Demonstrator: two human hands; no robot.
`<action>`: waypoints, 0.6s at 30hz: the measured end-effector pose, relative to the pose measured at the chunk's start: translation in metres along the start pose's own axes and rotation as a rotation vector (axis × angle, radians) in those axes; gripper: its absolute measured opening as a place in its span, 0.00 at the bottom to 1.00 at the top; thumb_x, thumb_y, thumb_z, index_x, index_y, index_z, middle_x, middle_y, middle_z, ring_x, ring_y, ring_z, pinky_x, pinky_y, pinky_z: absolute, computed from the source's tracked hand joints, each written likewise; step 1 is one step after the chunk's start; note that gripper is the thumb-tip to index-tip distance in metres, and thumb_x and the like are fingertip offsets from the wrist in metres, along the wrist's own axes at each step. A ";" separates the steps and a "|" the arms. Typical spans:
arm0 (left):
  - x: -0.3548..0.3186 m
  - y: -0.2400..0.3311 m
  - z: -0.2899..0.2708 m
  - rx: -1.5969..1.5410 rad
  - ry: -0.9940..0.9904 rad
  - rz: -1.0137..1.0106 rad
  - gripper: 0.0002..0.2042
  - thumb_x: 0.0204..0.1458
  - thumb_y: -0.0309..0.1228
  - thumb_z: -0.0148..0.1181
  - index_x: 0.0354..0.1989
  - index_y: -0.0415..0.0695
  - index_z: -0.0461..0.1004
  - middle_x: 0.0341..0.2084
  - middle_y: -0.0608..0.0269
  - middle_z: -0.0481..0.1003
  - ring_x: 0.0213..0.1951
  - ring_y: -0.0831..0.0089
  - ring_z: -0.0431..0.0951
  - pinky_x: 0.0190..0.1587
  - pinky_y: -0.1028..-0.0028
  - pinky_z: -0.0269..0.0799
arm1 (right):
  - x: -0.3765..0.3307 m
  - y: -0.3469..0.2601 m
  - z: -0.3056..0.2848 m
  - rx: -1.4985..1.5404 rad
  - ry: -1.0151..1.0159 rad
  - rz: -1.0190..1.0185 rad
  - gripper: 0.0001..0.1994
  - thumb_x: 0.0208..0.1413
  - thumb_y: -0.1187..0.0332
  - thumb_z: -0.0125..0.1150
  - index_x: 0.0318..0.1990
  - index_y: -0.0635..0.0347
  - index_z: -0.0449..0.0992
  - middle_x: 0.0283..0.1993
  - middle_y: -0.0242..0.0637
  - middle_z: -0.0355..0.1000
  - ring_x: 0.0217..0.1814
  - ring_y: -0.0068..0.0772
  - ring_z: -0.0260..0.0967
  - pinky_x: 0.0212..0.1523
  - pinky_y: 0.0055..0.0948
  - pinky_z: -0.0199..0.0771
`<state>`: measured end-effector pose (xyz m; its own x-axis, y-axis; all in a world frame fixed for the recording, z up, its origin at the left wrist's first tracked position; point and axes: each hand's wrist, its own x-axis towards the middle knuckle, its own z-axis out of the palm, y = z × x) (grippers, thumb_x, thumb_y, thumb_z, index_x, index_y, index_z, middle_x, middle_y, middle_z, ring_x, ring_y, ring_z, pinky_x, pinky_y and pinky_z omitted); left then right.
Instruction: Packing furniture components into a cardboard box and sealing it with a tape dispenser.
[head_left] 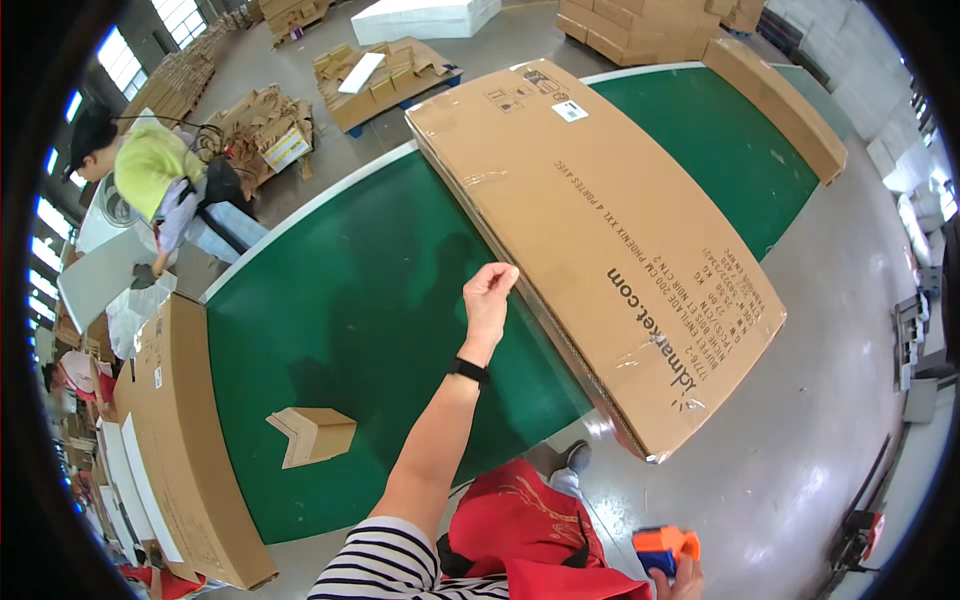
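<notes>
A large flat cardboard box (610, 240) lies closed across the green table, its flat top facing up and clear tape shining at its corners. Over its near left edge, my left hand (489, 287) is closed in a pinch with thumb and fingertips together. Whatever lies between those fingertips is too small to make out, and I cannot tell if they touch the box. Down at the lower right, my right hand (687, 580) grips an orange and blue tape dispenser (664, 550), partly cut off by the picture's edge.
The green conveyor-like table (300, 330) carries a folded cardboard corner piece (312, 436). Another long box (185, 440) stands at its left end, and a further one (780, 105) at the far right. A co-worker (160, 175) in a yellow top handles a panel at the left. Pallets (385, 80) stand behind.
</notes>
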<state>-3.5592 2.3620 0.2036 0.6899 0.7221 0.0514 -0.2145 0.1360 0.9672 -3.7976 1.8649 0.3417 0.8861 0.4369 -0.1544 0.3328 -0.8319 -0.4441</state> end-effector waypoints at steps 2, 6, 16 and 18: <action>0.007 -0.017 -0.004 0.042 0.001 0.080 0.01 0.52 0.24 0.63 0.30 0.43 0.79 0.31 0.74 0.74 0.29 0.86 0.68 0.31 0.83 0.63 | -0.046 0.025 0.016 -0.089 0.029 0.031 0.28 0.54 0.67 0.65 0.60 0.66 0.62 0.61 0.66 0.60 0.61 0.69 0.60 0.58 0.51 0.66; 0.000 -0.016 0.011 0.187 0.031 0.137 0.02 0.50 0.24 0.65 0.29 0.42 0.78 0.46 0.69 0.64 0.41 0.80 0.69 0.38 0.79 0.69 | -0.054 0.025 0.015 -0.285 0.080 0.055 0.25 0.55 0.66 0.64 0.57 0.68 0.65 0.59 0.68 0.61 0.60 0.72 0.60 0.58 0.53 0.65; -0.009 -0.020 0.038 0.354 0.164 0.351 0.03 0.51 0.25 0.65 0.32 0.42 0.78 0.43 0.68 0.66 0.34 0.80 0.70 0.38 0.78 0.70 | -0.020 0.084 0.010 -0.301 0.130 -0.043 0.22 0.55 0.65 0.64 0.55 0.63 0.68 0.56 0.63 0.65 0.60 0.67 0.62 0.57 0.54 0.67; -0.013 -0.018 0.041 0.402 0.212 0.344 0.03 0.51 0.27 0.65 0.31 0.42 0.78 0.42 0.67 0.66 0.34 0.79 0.70 0.38 0.78 0.70 | -0.004 0.104 0.009 -0.267 0.109 -0.080 0.23 0.55 0.65 0.63 0.57 0.61 0.68 0.57 0.63 0.64 0.59 0.68 0.62 0.56 0.54 0.67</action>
<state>-3.5362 2.3221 0.1957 0.4642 0.8049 0.3697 -0.0935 -0.3705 0.9241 -3.7697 1.7796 0.2884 0.8783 0.4775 -0.0259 0.4633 -0.8630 -0.2013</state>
